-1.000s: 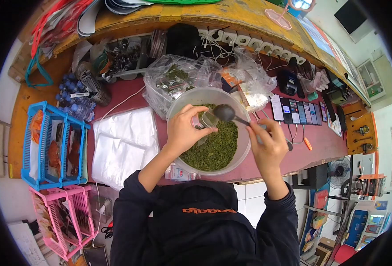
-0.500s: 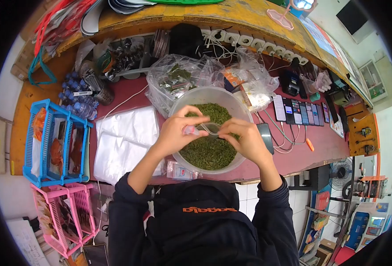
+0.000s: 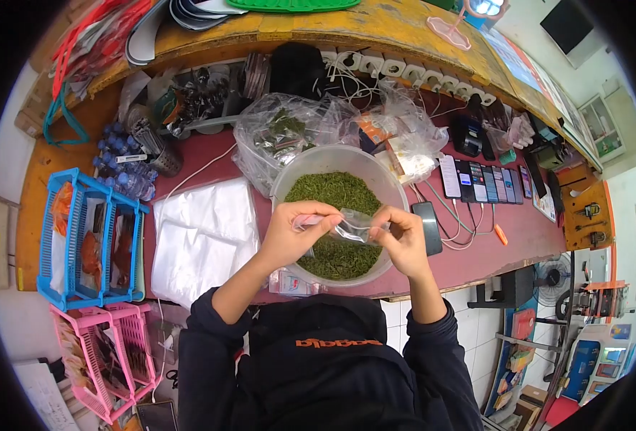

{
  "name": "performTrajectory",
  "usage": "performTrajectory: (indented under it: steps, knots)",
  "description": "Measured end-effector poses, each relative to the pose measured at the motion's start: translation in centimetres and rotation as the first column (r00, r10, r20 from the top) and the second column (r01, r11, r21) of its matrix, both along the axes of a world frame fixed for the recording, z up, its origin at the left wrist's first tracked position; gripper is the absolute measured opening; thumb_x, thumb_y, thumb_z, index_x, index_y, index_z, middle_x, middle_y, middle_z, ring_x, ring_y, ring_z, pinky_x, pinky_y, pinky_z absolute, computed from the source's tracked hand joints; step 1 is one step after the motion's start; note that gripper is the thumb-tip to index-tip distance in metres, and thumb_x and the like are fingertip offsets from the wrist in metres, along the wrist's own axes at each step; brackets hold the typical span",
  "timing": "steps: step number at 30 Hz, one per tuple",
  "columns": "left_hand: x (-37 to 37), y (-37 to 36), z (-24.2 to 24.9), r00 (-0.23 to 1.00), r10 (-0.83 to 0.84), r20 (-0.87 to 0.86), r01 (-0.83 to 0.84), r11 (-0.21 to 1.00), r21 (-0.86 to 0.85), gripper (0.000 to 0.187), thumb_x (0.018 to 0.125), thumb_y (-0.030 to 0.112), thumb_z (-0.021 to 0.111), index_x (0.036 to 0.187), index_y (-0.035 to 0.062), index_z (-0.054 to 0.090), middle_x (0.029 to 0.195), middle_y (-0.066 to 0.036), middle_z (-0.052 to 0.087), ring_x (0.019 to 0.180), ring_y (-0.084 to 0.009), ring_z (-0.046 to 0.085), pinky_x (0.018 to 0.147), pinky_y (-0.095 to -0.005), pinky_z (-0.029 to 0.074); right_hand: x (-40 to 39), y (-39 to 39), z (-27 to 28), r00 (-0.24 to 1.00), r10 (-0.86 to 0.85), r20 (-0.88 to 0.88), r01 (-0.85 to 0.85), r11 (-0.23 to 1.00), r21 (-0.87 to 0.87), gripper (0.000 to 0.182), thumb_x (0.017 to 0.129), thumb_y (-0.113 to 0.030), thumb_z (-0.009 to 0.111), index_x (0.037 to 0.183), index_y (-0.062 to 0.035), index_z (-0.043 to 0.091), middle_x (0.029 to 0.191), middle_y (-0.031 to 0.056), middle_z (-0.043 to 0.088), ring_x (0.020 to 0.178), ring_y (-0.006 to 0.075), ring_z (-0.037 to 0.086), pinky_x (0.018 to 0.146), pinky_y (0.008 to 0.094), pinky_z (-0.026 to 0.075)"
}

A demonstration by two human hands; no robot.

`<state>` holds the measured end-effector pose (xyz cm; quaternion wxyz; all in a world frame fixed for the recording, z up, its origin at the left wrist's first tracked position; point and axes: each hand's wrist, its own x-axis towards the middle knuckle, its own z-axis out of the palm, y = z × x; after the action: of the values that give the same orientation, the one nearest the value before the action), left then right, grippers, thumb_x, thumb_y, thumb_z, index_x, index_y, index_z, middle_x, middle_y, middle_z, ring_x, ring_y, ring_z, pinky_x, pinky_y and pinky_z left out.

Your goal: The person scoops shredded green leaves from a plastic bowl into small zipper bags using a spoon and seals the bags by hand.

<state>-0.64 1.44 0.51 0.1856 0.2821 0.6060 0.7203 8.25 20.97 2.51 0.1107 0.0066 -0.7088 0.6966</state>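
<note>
The small bag (image 3: 352,227) looks transparent (quite glossy).

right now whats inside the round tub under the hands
The tub holds shredded green leafy material. The left hand, right hand and clear plastic bag they hold partly cover it; whatever lies hidden beneath them, or buried deeper, cannot be seen.

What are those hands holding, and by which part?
A small clear bag: the left hand pinches its left end, the right hand its right end.
</note>
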Motion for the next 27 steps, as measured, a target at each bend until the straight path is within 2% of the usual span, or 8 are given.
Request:
performTrajectory:
  steps: [3,9,15,19,22,24,26,27]
  knots:
    - [0.5,0.6,0.2,0.973,0.034,-0.23,-0.03,0.999,0.021,0.007,0.083,0.002,0.069,0.089,-0.0026,0.071,0.083,-0.009,0.067,0.074,-0.0133,0.061,0.066,-0.0258,0.048,0.1,-1.0,0.4,1.0,-0.002,0.012,-0.002,0.95,0.313,0.007,0.08,-0.001,0.067,0.075,-0.0017,0.062,0.071,0.0046,0.061,0.066,0.0127,0.058,0.061,0.027,0.045]
    - [1.5,0.6,0.8,0.948,0.092,-0.304,-0.102,0.995,-0.017,0.006,0.08,0.001,0.07,0.085,-0.0022,0.07,0.081,-0.01,0.067,0.07,-0.0142,0.062,0.065,-0.0267,0.048,-0.1,-2.5,0.5,0.967,0.009,-0.254,0.107,0.892,0.439,0.004,0.077,0.0,0.068,0.077,0.0002,0.065,0.072,0.009,0.063,0.061,0.0203,0.061,0.056,0.0286,0.046]
    - [-2.3,-2.5,-0.6,0.864,0.45,-0.226,-0.423,0.892,0.161,0.003,0.081,-0.001,0.067,0.083,-0.0026,0.069,0.083,-0.008,0.068,0.073,-0.0137,0.062,0.068,-0.0254,0.049,2.4,0.1,1.5,0.981,-0.018,-0.191,0.101,0.895,0.434,0.011,0.08,0.005,0.064,0.089,0.0029,0.069,0.074,0.0077,0.063,0.058,0.0114,0.058,0.053,0.0229,0.044]
    - [-9.3,-2.9,1.2,0.687,0.573,-0.446,-0.604,0.792,0.087,0.018,0.085,0.01,0.07,0.094,-0.0053,0.07,0.085,-0.01,0.069,0.082,-0.0142,0.063,0.075,-0.0246,0.049,2.0,0.0,1.0,0.977,-0.199,-0.074,0.212,0.935,0.285,0.01,0.084,0.001,0.065,0.089,-0.0017,0.072,0.071,0.0067,0.064,0.058,0.0074,0.057,0.052,0.0213,0.042]
    - [-13.6,-2.3,0.0,0.627,0.568,-0.533,-0.679,0.734,-0.015,0.029,0.084,0.015,0.073,0.108,-0.0003,0.069,0.109,-0.013,0.066,0.095,-0.0179,0.065,0.081,-0.0265,0.051,0.9,-1.0,0.5,0.98,-0.187,-0.072,0.2,0.908,0.367,0.009,0.084,0.001,0.065,0.089,-0.0023,0.072,0.07,0.0062,0.064,0.057,0.0068,0.057,0.051,0.0202,0.041]
    - [-12.8,-1.2,-1.0,0.693,0.526,-0.492,-0.615,0.788,-0.023,0.036,0.084,0.02,0.073,0.115,0.0017,0.066,0.118,-0.014,0.063,0.103,-0.0201,0.063,0.087,-0.0294,0.05,0.6,-0.9,0.5,0.988,-0.154,-0.021,0.148,0.893,0.425,0.016,0.082,-0.001,0.068,0.098,-0.0039,0.071,0.083,0.009,0.067,0.071,0.0147,0.064,0.061,0.0241,0.048]
    - [-8.4,0.3,-1.2,0.89,0.283,-0.359,-0.373,0.903,-0.214,0.041,0.087,0.027,0.07,0.119,0.0029,0.064,0.12,-0.015,0.063,0.113,-0.0259,0.06,0.093,-0.0356,0.048,-0.1,-2.0,0.6,0.959,-0.172,-0.224,0.273,0.772,0.574,0.037,0.08,-0.007,0.072,0.116,-0.0056,0.064,0.109,0.0136,0.065,0.098,0.0262,0.064,0.082,0.0328,0.05]
    - [-6.1,0.9,-2.0,0.94,0.088,-0.329,-0.171,0.958,-0.231,0.04,0.092,0.029,0.062,0.122,0.0025,0.062,0.131,-0.012,0.058,0.118,-0.0219,0.056,0.097,-0.0329,0.044,-0.2,-2.5,0.5,0.965,-0.092,-0.246,0.233,0.731,0.641,0.058,0.078,-0.015,0.074,0.132,-0.0063,0.052,0.133,0.0147,0.054,0.124,0.0327,0.049,0.102,0.0403,0.04]
